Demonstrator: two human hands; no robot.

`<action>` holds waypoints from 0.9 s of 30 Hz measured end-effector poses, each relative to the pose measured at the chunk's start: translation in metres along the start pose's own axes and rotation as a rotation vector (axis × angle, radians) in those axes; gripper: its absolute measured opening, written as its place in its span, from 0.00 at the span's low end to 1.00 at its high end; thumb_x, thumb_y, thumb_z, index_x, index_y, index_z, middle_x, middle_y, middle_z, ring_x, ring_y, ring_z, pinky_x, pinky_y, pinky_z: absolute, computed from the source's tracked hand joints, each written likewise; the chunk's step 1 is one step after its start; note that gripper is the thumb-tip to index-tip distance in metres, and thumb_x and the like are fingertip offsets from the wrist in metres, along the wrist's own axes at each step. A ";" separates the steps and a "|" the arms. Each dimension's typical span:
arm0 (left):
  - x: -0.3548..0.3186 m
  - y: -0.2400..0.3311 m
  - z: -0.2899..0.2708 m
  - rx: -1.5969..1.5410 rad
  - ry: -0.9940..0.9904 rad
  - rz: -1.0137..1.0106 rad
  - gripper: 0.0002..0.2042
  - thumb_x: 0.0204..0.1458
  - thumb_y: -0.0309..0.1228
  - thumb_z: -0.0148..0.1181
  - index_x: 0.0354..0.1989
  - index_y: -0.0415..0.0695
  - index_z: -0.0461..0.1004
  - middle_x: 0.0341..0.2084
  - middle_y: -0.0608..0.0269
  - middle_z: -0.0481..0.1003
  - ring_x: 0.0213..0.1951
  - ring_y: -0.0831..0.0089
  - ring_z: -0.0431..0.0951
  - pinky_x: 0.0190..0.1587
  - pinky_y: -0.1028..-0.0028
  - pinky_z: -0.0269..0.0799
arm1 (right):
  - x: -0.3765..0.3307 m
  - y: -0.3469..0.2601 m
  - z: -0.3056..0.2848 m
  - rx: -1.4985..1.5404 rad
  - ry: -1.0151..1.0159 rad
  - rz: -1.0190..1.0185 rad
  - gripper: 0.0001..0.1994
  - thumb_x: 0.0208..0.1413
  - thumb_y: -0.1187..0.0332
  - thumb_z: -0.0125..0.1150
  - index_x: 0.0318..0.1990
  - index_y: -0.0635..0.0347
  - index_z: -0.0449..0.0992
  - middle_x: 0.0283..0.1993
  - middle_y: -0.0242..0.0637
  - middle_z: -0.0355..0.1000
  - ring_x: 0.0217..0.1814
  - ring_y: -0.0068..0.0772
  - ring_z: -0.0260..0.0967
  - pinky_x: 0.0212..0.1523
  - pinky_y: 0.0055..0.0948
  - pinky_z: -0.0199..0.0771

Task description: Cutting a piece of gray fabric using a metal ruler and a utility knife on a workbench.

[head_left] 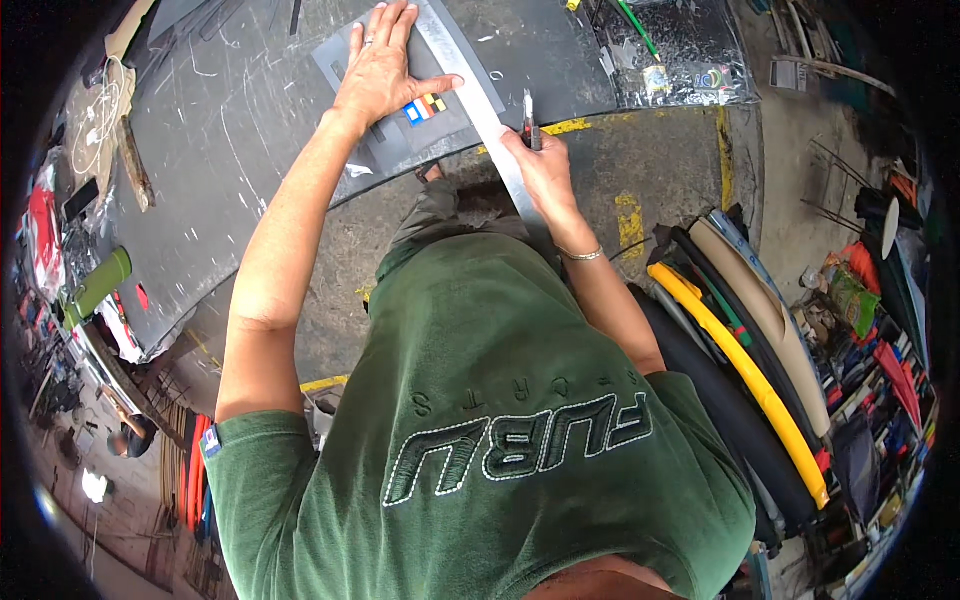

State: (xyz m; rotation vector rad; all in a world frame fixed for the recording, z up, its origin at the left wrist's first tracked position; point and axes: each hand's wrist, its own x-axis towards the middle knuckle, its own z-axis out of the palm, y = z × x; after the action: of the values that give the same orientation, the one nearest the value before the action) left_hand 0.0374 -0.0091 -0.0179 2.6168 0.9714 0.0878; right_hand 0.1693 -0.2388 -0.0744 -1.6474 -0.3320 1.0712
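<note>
A: How does the long, straight, silver metal ruler (pixel 482 112) lie?

B: Obliquely, far left to near right, crossing the flat grey sheet (pixel 408 147) and overhanging the black tabletop (pixel 250 130).

A: And the hands?

B: The left hand (pixel 384 80) lies palm-down, fingers extended, thumb touching the ruler; the right hand (pixel 543 172), on its nearer part, grips a slim dark cutter knife (pixel 531 125).

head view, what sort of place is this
Probably a workshop for cutting sheet material: there is a scuffed dark worktable, a long metal ruler with what looks like a cutter knife in the right hand, and long rolls, one yellow, stacked at the right.
</note>
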 end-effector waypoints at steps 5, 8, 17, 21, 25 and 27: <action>0.002 -0.011 0.014 -0.018 0.004 0.004 0.60 0.37 0.60 0.74 0.73 0.32 0.53 0.73 0.35 0.52 0.76 0.42 0.46 0.77 0.47 0.40 | 0.000 -0.001 -0.004 -0.026 -0.009 0.012 0.14 0.57 0.63 0.69 0.36 0.69 0.84 0.27 0.23 0.74 0.29 0.14 0.64 0.31 0.24 0.67; -0.001 -0.033 0.035 0.285 0.151 0.115 0.60 0.37 0.60 0.74 0.73 0.33 0.52 0.73 0.35 0.52 0.76 0.42 0.46 0.77 0.48 0.40 | 0.003 0.004 0.000 -0.019 -0.027 -0.004 0.14 0.57 0.63 0.69 0.36 0.69 0.83 0.27 0.23 0.74 0.29 0.14 0.64 0.31 0.24 0.67; 0.002 0.000 0.007 -0.003 0.006 0.003 0.61 0.36 0.62 0.74 0.74 0.34 0.52 0.74 0.38 0.52 0.77 0.43 0.46 0.77 0.47 0.40 | 0.001 0.002 -0.005 -0.021 -0.005 -0.002 0.13 0.58 0.64 0.69 0.36 0.69 0.83 0.27 0.22 0.74 0.29 0.14 0.63 0.31 0.24 0.67; 0.002 -0.003 0.002 -0.036 -0.016 -0.038 0.61 0.35 0.61 0.75 0.74 0.34 0.52 0.73 0.37 0.52 0.77 0.43 0.46 0.77 0.47 0.40 | 0.002 0.001 -0.004 -0.041 -0.029 0.019 0.13 0.58 0.64 0.69 0.36 0.69 0.84 0.28 0.23 0.75 0.30 0.14 0.64 0.32 0.24 0.68; 0.003 0.001 0.007 0.011 0.015 0.010 0.62 0.35 0.61 0.75 0.74 0.34 0.52 0.73 0.37 0.52 0.77 0.42 0.46 0.77 0.47 0.40 | 0.002 0.006 -0.006 -0.017 -0.011 0.009 0.13 0.58 0.64 0.69 0.37 0.69 0.83 0.28 0.24 0.75 0.30 0.15 0.65 0.33 0.24 0.69; -0.001 -0.029 0.031 0.030 0.106 0.062 0.62 0.36 0.61 0.75 0.74 0.33 0.52 0.73 0.37 0.52 0.77 0.42 0.46 0.77 0.47 0.40 | 0.002 0.005 -0.002 -0.023 -0.033 -0.020 0.14 0.58 0.63 0.68 0.37 0.70 0.83 0.27 0.25 0.76 0.30 0.15 0.66 0.33 0.25 0.69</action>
State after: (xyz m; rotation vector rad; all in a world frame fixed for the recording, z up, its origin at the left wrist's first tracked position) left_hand 0.0240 0.0021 -0.0566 2.6937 0.9329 0.2315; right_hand 0.1710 -0.2405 -0.0795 -1.6453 -0.3831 1.0845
